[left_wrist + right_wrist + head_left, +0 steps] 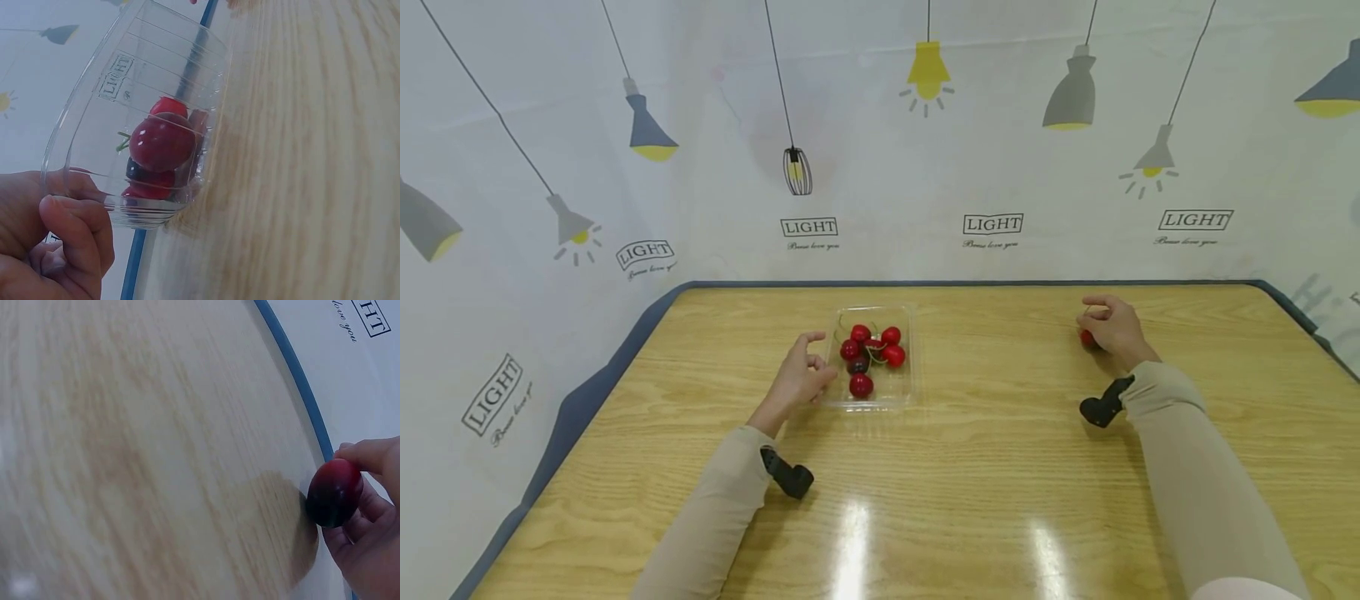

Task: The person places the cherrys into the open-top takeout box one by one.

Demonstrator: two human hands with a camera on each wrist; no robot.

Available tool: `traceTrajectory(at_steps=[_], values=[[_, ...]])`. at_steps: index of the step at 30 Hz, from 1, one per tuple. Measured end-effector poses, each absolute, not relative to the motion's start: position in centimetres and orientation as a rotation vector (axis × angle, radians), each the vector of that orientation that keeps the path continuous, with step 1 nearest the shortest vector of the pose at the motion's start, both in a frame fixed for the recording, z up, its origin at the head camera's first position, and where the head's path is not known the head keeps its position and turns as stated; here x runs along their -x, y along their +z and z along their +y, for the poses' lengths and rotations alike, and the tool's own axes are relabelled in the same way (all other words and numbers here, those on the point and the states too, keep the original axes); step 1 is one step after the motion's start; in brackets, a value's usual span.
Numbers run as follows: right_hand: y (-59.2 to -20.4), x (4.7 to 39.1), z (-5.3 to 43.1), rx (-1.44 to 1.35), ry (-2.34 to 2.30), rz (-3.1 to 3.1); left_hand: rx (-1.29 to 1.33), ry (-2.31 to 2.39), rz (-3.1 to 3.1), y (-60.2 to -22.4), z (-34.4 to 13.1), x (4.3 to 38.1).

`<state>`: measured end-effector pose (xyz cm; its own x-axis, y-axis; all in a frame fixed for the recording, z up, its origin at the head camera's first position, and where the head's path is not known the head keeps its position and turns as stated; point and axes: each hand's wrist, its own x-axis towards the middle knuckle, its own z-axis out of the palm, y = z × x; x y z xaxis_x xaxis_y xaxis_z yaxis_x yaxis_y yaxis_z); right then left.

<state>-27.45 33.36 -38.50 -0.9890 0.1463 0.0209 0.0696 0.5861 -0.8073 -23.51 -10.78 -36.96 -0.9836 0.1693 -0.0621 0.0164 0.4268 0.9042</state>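
Observation:
A clear plastic container (891, 395) stands on the wooden table, with several red and dark cherries (861, 385) in it, some with green stems. At its left side is my left hand (802, 372), its fingers bent; in the left wrist view the thumb and fingers hold the rim (55, 134) at a corner. Far to the right, near the table's back edge, my right hand (1116, 327) pinches a single cherry (334, 492), red on top and dark below. Its shadow falls on the tabletop close by. My fingers partly cover this cherry in the head view.
The wooden table (992, 433) has a dark blue edge (985, 283) along the back. Behind it hangs a white cloth (880, 125) printed with lamps. Black wrist cameras (790, 477) stick out from both sleeves.

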Motion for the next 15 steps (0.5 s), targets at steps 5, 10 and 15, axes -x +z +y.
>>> traceTrajectory(at_steps=[5,10,15], values=[[-38.2,27.2,33.2,0.159,1.373,-2.744,-0.171,1.604,2.522,-37.0,-10.8,23.5],[-37.7,27.0,32.3,0.084,1.381,-2.703,-0.165,1.611,2.517,-36.9,-10.8,23.5],[-37.0,27.0,31.0,0.047,1.475,-2.656,-0.159,1.613,2.521,-36.9,-10.7,23.5]])
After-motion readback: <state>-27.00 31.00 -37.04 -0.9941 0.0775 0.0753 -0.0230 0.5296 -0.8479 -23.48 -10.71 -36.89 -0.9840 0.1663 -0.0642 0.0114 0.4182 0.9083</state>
